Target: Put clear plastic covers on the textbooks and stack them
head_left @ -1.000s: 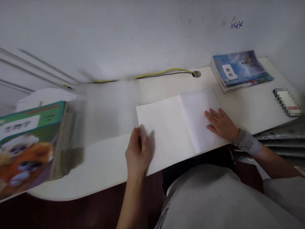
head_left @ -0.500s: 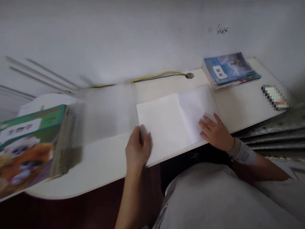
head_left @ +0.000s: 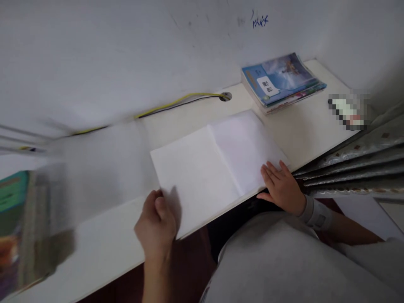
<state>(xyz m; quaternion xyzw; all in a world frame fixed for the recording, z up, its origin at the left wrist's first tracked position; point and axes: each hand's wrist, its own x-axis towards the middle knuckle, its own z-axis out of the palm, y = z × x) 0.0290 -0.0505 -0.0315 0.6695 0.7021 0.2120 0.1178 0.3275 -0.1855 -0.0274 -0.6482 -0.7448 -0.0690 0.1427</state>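
A white paper [head_left: 189, 176], like a blank spread with a crease down its middle, lies on the desk by its front edge. Its right half looks slightly bluish and smooth. My left hand [head_left: 157, 225] is closed at the paper's lower left edge, thumb against curled fingers; the exact grip is partly hidden. Flat on the lower right part of the paper rests my right hand [head_left: 280, 187], fingers stretched out and thumb apart. A translucent sheet [head_left: 104, 168] extends left of the paper, blurred.
A stack of textbooks [head_left: 280, 80] lies at the back right, with a pixelated phone-like object [head_left: 347, 111] beyond it. Another book stack [head_left: 15, 219] stands at the far left. Yellow and black cables [head_left: 179, 101] run along the wall into a desk hole. Curtain folds [head_left: 353, 160] hang at the right.
The view has swung to the right, so everything sits further left. My right hand has slid toward the paper's lower right corner. My left hand stays closed at the left edge.
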